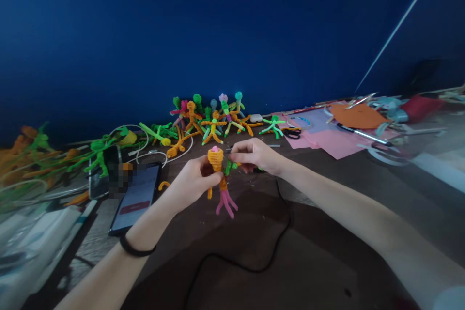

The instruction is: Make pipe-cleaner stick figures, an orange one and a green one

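My left hand is closed around a pipe-cleaner figure, held upright above the dark table. Its wound orange head carries a pink tip, and several pink strands spread out at the bottom. At the figure's right side, the fingers of my right hand pinch a green fuzzy piece; whether it is fixed to the figure I cannot tell. My fingers hide part of the orange body. A short curled orange pipe cleaner lies left of my left hand.
Several finished pipe-cleaner figures stand along the blue wall. Left are a lit phone, white cables and more figures. Pink paper, an orange sheet and tools lie right. A black cord crosses the table in front.
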The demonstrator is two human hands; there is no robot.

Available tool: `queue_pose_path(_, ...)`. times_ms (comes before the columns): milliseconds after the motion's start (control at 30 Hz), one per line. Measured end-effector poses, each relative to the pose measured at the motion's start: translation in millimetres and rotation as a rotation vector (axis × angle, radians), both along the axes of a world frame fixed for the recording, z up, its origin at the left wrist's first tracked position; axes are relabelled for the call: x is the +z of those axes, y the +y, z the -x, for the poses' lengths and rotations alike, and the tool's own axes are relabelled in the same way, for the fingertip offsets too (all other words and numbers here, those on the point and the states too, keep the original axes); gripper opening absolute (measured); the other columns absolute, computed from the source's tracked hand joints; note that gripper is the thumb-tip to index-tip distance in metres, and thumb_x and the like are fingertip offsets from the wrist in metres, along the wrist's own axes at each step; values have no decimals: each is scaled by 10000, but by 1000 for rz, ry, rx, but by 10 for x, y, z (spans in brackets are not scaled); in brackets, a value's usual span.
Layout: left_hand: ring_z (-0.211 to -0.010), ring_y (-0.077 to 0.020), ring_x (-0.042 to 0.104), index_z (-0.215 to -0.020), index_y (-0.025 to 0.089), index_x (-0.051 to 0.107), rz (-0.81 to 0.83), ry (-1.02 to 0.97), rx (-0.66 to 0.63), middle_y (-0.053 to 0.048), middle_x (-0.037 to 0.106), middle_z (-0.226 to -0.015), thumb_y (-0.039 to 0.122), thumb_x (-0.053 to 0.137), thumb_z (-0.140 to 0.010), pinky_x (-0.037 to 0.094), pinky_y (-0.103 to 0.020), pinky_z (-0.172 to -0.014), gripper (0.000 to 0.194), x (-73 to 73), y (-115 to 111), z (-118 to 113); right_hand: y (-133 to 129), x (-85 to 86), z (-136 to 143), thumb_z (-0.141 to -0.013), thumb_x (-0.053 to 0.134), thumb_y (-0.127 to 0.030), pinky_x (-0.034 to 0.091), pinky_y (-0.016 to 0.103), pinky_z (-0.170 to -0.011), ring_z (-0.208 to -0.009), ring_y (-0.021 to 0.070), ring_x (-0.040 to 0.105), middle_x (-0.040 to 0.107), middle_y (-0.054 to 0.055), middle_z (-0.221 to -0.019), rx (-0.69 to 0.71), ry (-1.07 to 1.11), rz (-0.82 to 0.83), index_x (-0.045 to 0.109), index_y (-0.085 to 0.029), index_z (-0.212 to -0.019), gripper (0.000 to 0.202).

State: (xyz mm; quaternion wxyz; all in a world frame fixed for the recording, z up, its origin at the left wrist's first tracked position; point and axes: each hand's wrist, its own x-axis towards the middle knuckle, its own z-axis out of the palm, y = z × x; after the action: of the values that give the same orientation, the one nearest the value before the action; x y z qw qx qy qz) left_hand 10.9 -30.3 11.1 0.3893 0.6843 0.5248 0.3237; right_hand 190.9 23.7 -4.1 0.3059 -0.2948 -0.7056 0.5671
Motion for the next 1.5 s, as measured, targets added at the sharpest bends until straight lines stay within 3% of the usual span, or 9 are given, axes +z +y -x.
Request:
queue_pose_path(233, -763, -182, 624, -922, 147, 614, 25, -85, -43, -27, 665, -797, 201, 556, -669, 511, -269, -672, 265, 24, -58, -44, 2, -114, 73, -730, 544, -436, 265, 182, -393, -388, 37, 353, 423, -59, -460, 21, -51, -70, 495, -132, -605, 332)
queue_pose_path(367, -748, -170, 616, -846, 146, 603, -44, -85, 23, -21, 652, -776, 226, 561, -679, 499, -248, -657, 189, 27, -38, -30, -68, -154, 104, -781, 467, -411, 249, 193, -417, -417, 48, 339, 408, -50, -462, -7, -125, -177, 490, -134, -589, 338)
queue_pose_path(533, -704, -159, 601, -802, 140, 575, -113, -51, 99, -16, 632, -738, 256, 554, -681, 483, -243, -629, 169, 10, 17, 16, -151, -115, 137, -828, 382, -367, 278, 200, -472, -470, 57, 362, 442, -30, -513, -40, -254, -271, 452, -139, -563, 357)
queue_pose_path(733, -643, -147, 565, -783, 128, 556, -207, 140, 127, -11, 604, -703, 283, 526, -698, 448, -236, -578, 180, -13, 85, 88, -218, -9, 116, -814, 399, -266, 279, 201, -504, -503, 66, 384, 437, -26, -523, 66, -331, -448, 483, -134, -584, 278)
queue_pose_path(867, -574, -124, 540, -760, 135, 542, -191, 221, 83, 10, 595, -650, 251, 509, -693, 425, -212, -523, 138, -2, 96, 102, -228, 57, 67, -792, 446, -232, 284, 197, -548, -533, 62, 392, 436, -33, -549, 64, -306, -608, 506, -131, -610, 217)
queue_pose_path(1100, -612, -138, 565, -801, 133, 554, -39, 182, -66, -3, 613, -695, 220, 516, -672, 450, -230, -559, 161, 7, 84, 98, -163, 99, -8, -796, 475, -256, 302, 194, -547, -531, 66, 423, 508, -20, -581, -12, -313, -685, 573, -132, -706, 182)
queue_pose_path(1233, -668, -145, 575, -842, 128, 582, 59, 104, -127, -10, 613, -730, 197, 522, -661, 464, -241, -605, 204, 9, 64, 85, -139, 71, 2, -791, 508, -305, 337, 213, -593, -611, 93, 485, 580, 9, -692, -60, -240, -674, 579, -143, -760, 180)
queue_pose_path(1333, -675, -137, 576, -818, 132, 599, 111, 73, -124, -3, 616, -725, 181, 535, -650, 470, -230, -621, 186, 31, 44, 72, -107, 39, 13, -768, 542, -332, 363, 227, -629, -663, 107, 508, 592, 17, -737, -91, -151, -577, 573, -148, -779, 186)
queue_pose_path(1500, -753, -157, 595, -888, 139, 616, 162, -41, -145, -21, 643, -791, 207, 576, -647, 487, -249, -690, 254, 67, 13, 69, -16, -55, 38, -780, 508, -365, 359, 220, -574, -592, 94, 455, 523, -5, -635, 14, -133, -345, 562, -134, -747, 240)
